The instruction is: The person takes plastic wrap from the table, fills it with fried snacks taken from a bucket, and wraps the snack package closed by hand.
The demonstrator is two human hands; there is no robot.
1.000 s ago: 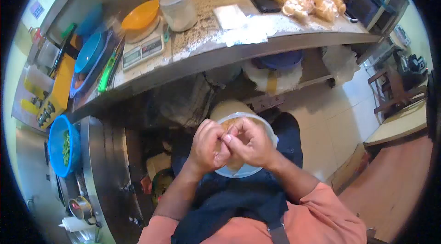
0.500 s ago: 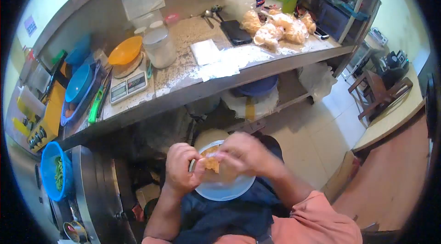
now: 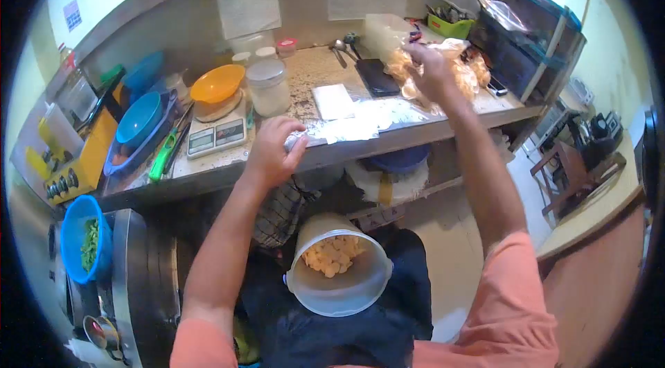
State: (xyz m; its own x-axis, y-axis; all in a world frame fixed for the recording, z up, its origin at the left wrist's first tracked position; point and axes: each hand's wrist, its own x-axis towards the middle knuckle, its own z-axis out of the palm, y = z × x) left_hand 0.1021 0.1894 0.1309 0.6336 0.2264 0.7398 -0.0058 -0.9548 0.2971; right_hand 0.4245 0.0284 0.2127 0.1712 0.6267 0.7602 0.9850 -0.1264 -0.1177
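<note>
My left hand is at the counter's front edge, near a clear lidded jar. Its fingers are bent and the thumb stands apart from them, with nothing visible between. My right hand reaches to the back right, its fingers curled down onto a plastic bag of orange-yellow chips in a pile of similar bags. The fingertips are partly blurred against the pile. Between my legs a translucent white bucket stands tilted toward me, with loose chips inside.
On the counter are a kitchen scale, an orange bowl, white sheets, a black tray and a green basket. At left are a blue bowl of green vegetables and a yellow stove. A wooden chair stands at right.
Both hands have left the bucket, where they held something small and clear. My left hand moved up to the counter edge; my right hand went far up and right to the bags.
</note>
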